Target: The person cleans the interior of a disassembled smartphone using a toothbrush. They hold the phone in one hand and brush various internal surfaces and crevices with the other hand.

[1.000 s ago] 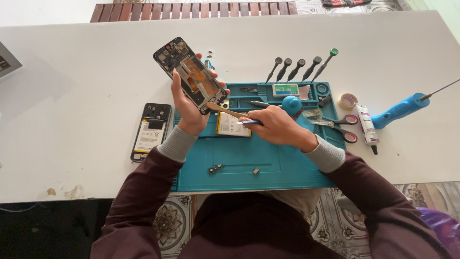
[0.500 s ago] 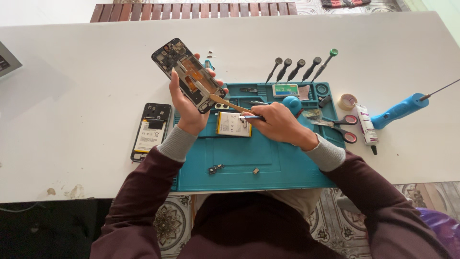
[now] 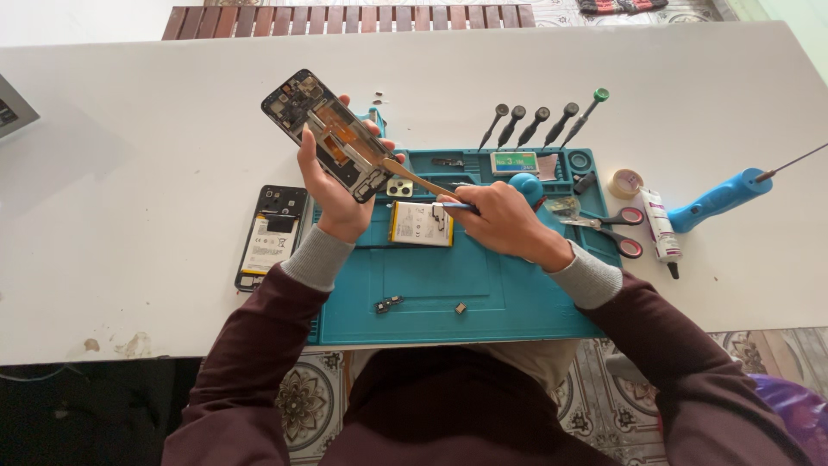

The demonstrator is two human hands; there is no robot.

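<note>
Phone, opened with its inner boards exposed, sits tilted above the far left corner of the mat, clear of the desk.

We list the scene from largest to smallest:

1. Desk: white, carrying everything below.
2. Mat: teal, directly in front of us, with tray pockets along its far edge.
3. Left hand: its grip is clamped on the phone, fingers wrapped around the lower edge.
4. Right hand: its grip is closed on a spudger, a thin flat tool whose tip touches the phone's lower end.
5. Back cover: black, lying on the desk just left of the mat.
6. Blue tool: on the desk, well right of the mat.
7. Scissors: red-handled, at the mat's right edge.
8. Battery: flat on the mat, between the two hands.
9. Screwdrivers: five in a row, beyond the mat.
10. Two small parts: loose on the near mat.
</note>
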